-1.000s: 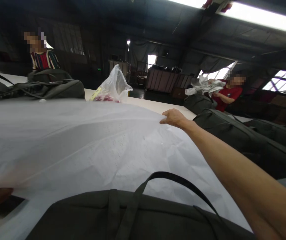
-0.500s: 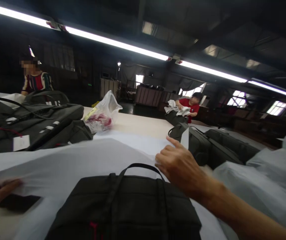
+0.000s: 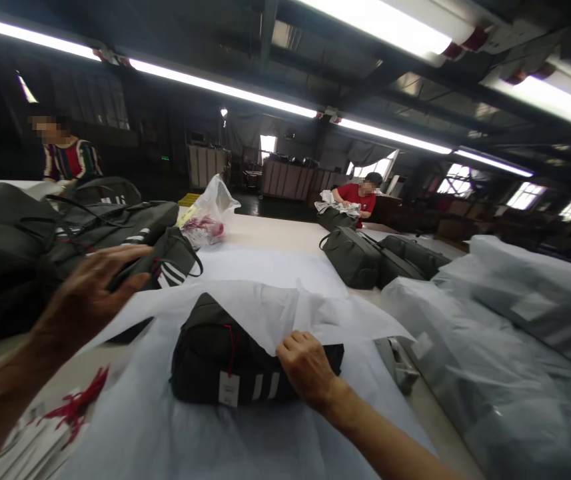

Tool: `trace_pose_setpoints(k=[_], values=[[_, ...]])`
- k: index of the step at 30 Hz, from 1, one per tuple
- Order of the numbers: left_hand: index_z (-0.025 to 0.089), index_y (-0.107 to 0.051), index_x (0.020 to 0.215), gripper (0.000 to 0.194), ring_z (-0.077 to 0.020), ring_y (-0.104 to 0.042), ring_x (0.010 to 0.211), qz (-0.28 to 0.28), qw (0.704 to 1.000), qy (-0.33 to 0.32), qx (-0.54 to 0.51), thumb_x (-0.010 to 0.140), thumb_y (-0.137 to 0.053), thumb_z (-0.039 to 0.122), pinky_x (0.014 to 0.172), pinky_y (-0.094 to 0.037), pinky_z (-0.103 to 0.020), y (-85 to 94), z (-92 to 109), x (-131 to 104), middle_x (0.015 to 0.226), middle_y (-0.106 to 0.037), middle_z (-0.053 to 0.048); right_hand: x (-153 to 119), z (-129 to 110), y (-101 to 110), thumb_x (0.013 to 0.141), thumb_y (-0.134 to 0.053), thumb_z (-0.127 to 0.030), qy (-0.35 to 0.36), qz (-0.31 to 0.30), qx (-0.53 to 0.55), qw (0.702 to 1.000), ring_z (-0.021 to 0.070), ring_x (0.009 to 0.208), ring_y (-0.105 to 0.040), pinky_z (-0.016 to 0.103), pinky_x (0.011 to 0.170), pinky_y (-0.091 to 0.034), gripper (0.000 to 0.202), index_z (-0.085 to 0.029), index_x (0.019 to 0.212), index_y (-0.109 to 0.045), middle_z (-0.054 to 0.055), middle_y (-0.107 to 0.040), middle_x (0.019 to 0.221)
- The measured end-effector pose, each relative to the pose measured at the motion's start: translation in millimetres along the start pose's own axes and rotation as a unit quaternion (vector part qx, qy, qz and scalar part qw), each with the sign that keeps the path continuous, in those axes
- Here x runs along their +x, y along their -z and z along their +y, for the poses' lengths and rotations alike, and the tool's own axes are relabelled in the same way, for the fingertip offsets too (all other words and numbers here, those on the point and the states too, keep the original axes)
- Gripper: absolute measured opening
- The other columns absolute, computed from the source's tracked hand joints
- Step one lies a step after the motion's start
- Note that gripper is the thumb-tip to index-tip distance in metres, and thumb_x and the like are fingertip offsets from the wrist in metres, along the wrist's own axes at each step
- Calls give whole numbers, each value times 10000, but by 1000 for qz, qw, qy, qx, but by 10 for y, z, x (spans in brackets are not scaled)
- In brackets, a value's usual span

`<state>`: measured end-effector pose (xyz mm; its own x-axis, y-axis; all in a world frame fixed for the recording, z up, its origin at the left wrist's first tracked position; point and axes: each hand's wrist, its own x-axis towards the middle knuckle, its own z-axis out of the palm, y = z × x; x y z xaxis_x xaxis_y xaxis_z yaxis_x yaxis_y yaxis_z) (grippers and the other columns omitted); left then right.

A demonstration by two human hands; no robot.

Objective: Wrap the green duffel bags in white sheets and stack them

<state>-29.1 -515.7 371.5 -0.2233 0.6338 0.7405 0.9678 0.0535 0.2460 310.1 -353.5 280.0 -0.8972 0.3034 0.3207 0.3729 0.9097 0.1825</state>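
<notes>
A dark duffel bag [image 3: 205, 360] with a white hang tag [image 3: 228, 389] on a red cord lies on a white paper sheet [image 3: 130, 433]. Part of the paper, a thin white flap [image 3: 275, 307], is draped over the bag's top and far side. My right hand [image 3: 308, 367] is closed on the flap's near edge, against the bag's front; its fingertips are partly hidden. To the left, my left hand [image 3: 98, 287] is raised above the paper's left part, thumb and fingers apart with nothing between them.
Several dark bags [image 3: 110, 227] are piled at left, and others [image 3: 352, 257] stand at right. Plastic-wrapped bags [image 3: 470, 360] line the right side. A clear plastic bag [image 3: 208, 220] holds red cords. Tags with red cords [image 3: 72, 413] lie lower left. Two people work beyond.
The paper has come down over the bag, which now shows its tagged side. My left hand has let go of the paper and risen; my right hand has moved down and closed on the flap.
</notes>
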Motion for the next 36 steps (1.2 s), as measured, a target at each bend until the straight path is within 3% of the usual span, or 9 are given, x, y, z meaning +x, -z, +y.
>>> trace_pose_setpoints(k=[3, 8, 11, 14, 19, 23, 28, 33, 36], values=[[420, -534, 1320, 529, -264, -435, 1367, -126, 984, -127, -27, 809, -650, 496, 1144, -329, -448, -319, 331, 239, 1439, -537, 39, -152, 17, 31, 871, -617, -138, 24, 50, 118, 991, 201, 883, -634, 304, 788, -517, 85, -186, 803, -637, 39, -677, 866], [329, -364, 1461, 953, -331, -260, 1461, -302, 916, -262, 23, 642, -843, 419, 1194, -161, -553, -1044, 901, 128, 1568, -354, -89, -224, 255, 226, 881, -612, -196, -88, 162, 188, 965, 221, 1026, -639, 345, 903, -532, 91, -205, 962, -652, 78, -688, 1026], [240, -501, 1347, 614, -297, -435, 1361, -261, 911, -313, 58, 781, -739, 226, 1157, -274, -521, -1379, 1090, -66, 1428, -534, -120, -255, 432, 141, 735, -762, -296, -99, 125, 116, 980, 332, 1321, -473, 513, 1083, -423, 632, -197, 1316, -532, 153, -556, 1375], [176, -645, 977, 149, -237, -647, 1042, -205, 925, -310, 84, 889, -550, 101, 1026, -428, -443, -1548, 1174, -176, 1012, -719, -82, -364, 554, -111, 613, -827, -343, -81, 73, 77, 991, 383, 1418, -327, 594, 1136, -333, 1051, -165, 1503, -297, 191, -377, 1525], [176, -595, 843, 86, -197, -651, 747, -215, 929, -297, 50, 883, -566, 106, 724, -489, -339, -1520, 1241, -264, 811, -683, -30, -461, 740, -373, 764, -503, -31, -67, 143, 52, 986, 278, 1353, -460, 526, 1107, -430, 738, -191, 1474, -381, 127, -517, 1436], [184, -609, 829, 98, -203, -661, 725, -265, 917, -295, 41, 857, -601, 91, 693, -471, -331, -1466, 1241, -404, 805, -695, -23, -381, 872, -251, 706, -361, 70, -9, 191, 53, 980, 233, 1257, -564, 475, 1052, -506, 705, -206, 1319, -572, 80, -660, 1266], [231, -655, 1027, 234, -225, -705, 752, -361, 904, -224, -32, 895, -618, 421, 659, -488, -297, -1481, 1284, -226, 855, -742, -31, -388, 862, -24, 864, -404, 5, 60, 136, 56, 987, 217, 1119, -657, 391, 984, -565, 463, -167, 1232, -625, 94, -705, 1179], [233, -516, 1328, 364, -235, -617, 1177, -275, 927, -239, -92, 976, -471, 311, 934, -499, -353, -1907, 1597, 427, 1365, -600, -95, -445, 802, -80, 908, -421, -29, 62, 130, 70, 987, 219, 1097, -669, 378, 958, -580, 405, -170, 1222, -634, 103, -706, 1174], [249, -546, 1298, 339, -222, -491, 1328, -274, 907, -302, -107, 982, -464, 339, 1067, -423, -390, -2322, 1793, 502, 1413, -564, -56, -463, 730, -217, 904, -424, -27, 56, 160, 75, 983, 229, 1122, -658, 373, 930, -594, 421, -169, 1246, -626, 110, -706, 1174]])
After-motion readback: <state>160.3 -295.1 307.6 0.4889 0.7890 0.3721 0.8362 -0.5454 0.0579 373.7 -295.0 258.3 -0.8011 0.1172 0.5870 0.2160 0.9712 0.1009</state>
